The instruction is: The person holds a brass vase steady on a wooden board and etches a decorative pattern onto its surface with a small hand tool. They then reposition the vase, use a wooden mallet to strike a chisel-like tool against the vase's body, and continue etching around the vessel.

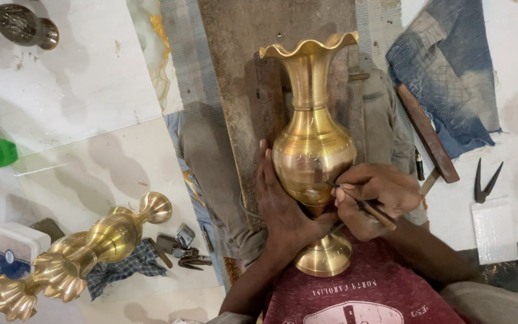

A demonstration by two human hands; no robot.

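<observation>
A tall brass vase [312,138] with a wavy flared rim lies along a worn wooden board [235,72], its round foot toward me. My left hand [280,204] cups the left side of its belly and lower stem. My right hand [370,195] pinches a thin engraving tool [361,204], whose tip touches the lower right of the belly. Fine engraved lines show on the belly.
Two more brass vases [79,252] lie on the tiled floor at the lower left, beside a checked cloth and small tools. A hammer [430,138], blue cloth [445,72] and black pincers [485,180] sit at the right. A white box [10,249] is at the far left.
</observation>
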